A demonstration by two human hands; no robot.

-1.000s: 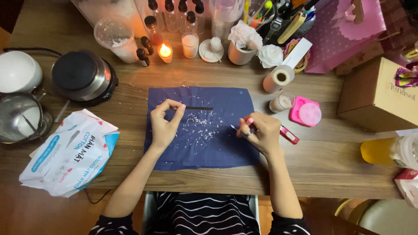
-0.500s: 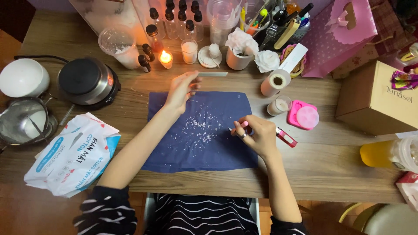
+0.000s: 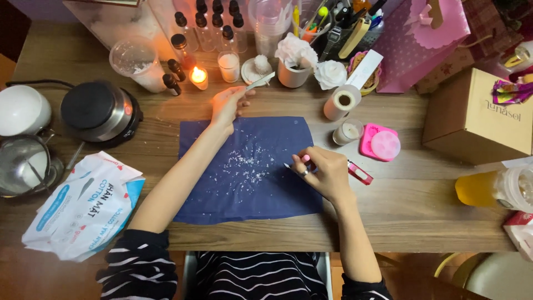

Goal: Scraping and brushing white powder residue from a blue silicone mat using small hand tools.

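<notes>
A: Navy blue cloth (image 3: 250,183) lies flat at the middle of the wooden tabletop (image 3: 411,222), its near edge close to the table's front edge. White flakes (image 3: 250,164) are scattered over its centre.

B: Left hand?

A: Left hand (image 3: 227,105) is past the cloth's far edge, fingers pinched on a thin pale strip (image 3: 261,81) that points toward the table's back edge. A lit tealight (image 3: 198,76) sits just left of it, a small glass of white wax (image 3: 229,65) just behind.

B: Right hand?

A: Right hand (image 3: 325,172) rests on the cloth's right edge, fingers clenched around a slim craft knife (image 3: 355,171); the blade tip pokes out over the cloth, the red handle end lies on bare wood.

B: Surroundings?

A: Right of the cloth: a small candle jar (image 3: 348,132), a pink silicone mould (image 3: 380,143), a tape roll (image 3: 341,103). At the left edge: a black hotplate (image 3: 100,111) and a white tissue pack (image 3: 83,205).
</notes>
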